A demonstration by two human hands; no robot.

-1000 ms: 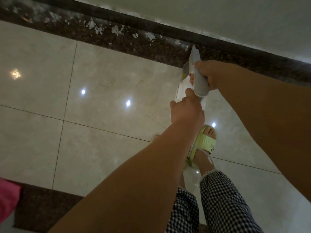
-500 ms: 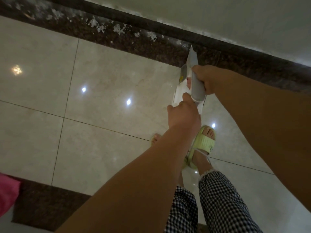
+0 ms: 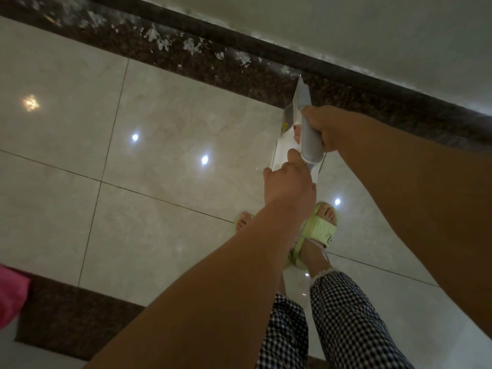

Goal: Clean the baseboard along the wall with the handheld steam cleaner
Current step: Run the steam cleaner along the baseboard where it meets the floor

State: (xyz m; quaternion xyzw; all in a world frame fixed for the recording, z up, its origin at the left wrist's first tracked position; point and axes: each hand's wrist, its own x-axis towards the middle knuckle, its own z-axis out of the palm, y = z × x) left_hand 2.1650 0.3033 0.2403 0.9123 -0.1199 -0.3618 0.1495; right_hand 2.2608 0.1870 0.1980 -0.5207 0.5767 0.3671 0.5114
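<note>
I'm standing in a room of a home: glossy beige floor tiles (image 3: 165, 123) mirror small ceiling lights, a dark speckled stone border (image 3: 239, 73) runs along the foot of a pale painted wall (image 3: 346, 27) across the top of the frame, and I wear green house slippers (image 3: 319, 230) and checked pyjama trousers (image 3: 346, 323).

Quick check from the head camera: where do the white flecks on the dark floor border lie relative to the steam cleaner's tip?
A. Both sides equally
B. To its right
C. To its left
C: the white flecks scatter along the dark border left of the steam cleaner tip, while the stretch to its right looks free of them.
</note>
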